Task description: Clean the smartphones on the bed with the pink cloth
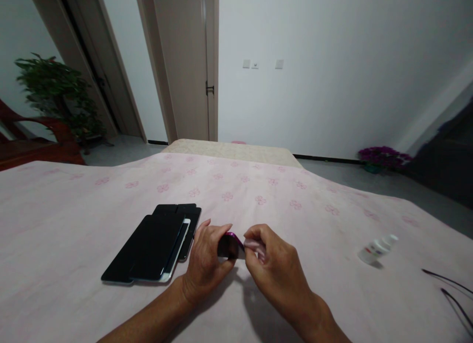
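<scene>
A smartphone (229, 247) with a dark glossy face and a purple-pink edge is gripped in my left hand (206, 252), thumb and fingers on its sides, raised a little above the cloth. My right hand (275, 257) is closed around a small pale pinkish cloth (255, 246) and presses it to the phone's right edge. Left of my hands lies a pile of several dark phones (148, 249), screens up; a white-edged phone (177, 257) shows at the pile's right side.
A white spray bottle (377, 249) stands on the pink flowered tablecloth (314, 293) to the right. Thin dark glasses temples (453, 281) lie at the right edge. Beyond the table are a closed door (181, 62), a plant (55, 86) and a wooden chair (40, 136).
</scene>
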Available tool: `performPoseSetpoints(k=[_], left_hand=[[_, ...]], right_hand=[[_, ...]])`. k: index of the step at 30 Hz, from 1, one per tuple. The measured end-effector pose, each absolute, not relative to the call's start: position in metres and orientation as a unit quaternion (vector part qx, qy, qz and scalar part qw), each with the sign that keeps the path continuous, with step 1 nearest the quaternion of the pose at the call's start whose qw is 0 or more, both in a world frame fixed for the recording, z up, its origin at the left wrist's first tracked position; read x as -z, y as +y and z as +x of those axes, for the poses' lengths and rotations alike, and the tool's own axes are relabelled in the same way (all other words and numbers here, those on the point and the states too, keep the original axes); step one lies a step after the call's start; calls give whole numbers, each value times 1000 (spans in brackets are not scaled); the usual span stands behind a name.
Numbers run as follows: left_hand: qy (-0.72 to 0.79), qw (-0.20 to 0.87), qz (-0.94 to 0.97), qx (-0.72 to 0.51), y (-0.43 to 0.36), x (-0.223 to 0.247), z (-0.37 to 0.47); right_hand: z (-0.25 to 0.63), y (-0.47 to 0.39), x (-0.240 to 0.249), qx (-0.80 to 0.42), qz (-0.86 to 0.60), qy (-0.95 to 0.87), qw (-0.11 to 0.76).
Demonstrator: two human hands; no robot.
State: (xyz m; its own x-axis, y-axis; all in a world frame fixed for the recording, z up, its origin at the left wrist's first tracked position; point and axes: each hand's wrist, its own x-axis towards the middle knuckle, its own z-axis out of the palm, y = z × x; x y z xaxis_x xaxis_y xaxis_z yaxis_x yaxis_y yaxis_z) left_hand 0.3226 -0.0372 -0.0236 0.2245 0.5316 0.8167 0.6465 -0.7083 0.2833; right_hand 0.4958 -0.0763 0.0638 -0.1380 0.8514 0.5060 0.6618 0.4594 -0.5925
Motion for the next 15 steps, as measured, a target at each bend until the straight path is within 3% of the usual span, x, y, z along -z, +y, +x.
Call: performPoseSetpoints(k=[15], left_hand=[[-372, 51, -783, 496, -38, 22, 323]], right_hand=[[496, -77, -61, -73, -486, -758, 429]])
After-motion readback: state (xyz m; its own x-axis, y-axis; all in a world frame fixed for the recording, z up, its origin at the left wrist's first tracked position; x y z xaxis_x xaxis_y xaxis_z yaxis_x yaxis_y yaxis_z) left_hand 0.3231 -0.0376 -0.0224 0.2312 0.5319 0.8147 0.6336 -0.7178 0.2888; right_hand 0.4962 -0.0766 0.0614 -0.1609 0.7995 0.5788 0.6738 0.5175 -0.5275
